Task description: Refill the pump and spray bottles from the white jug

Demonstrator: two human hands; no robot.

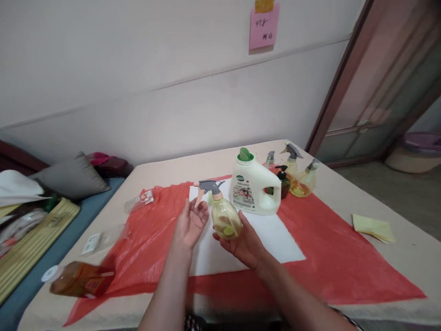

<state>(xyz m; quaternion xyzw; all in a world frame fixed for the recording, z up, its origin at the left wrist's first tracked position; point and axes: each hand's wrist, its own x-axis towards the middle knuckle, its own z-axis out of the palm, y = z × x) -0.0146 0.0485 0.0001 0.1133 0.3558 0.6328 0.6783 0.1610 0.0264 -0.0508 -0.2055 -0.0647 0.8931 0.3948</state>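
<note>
My right hand (243, 241) is wrapped round the lower body of a clear yellowish spray bottle (225, 218), which tilts a little to the left. The bottle has a dark grey spray head with a peach trigger and collar. My left hand (195, 223) is palm up just below the trigger, its fingers apart and lightly bent, gripping nothing. Behind the bottle stands a large pale green jug (244, 188) with a handle, a printed label and a green spout in its open neck. A white sheet (248, 241) lies under both hands.
Spray bottles (301, 184) and a dark pump bottle (283, 181) stand behind the jug at right. Red plastic sheeting (330, 248) covers the table's middle. A bottle of amber liquid (81, 279) lies front left, near plastic packets (103, 241). Folded yellow paper (374, 227) lies at right.
</note>
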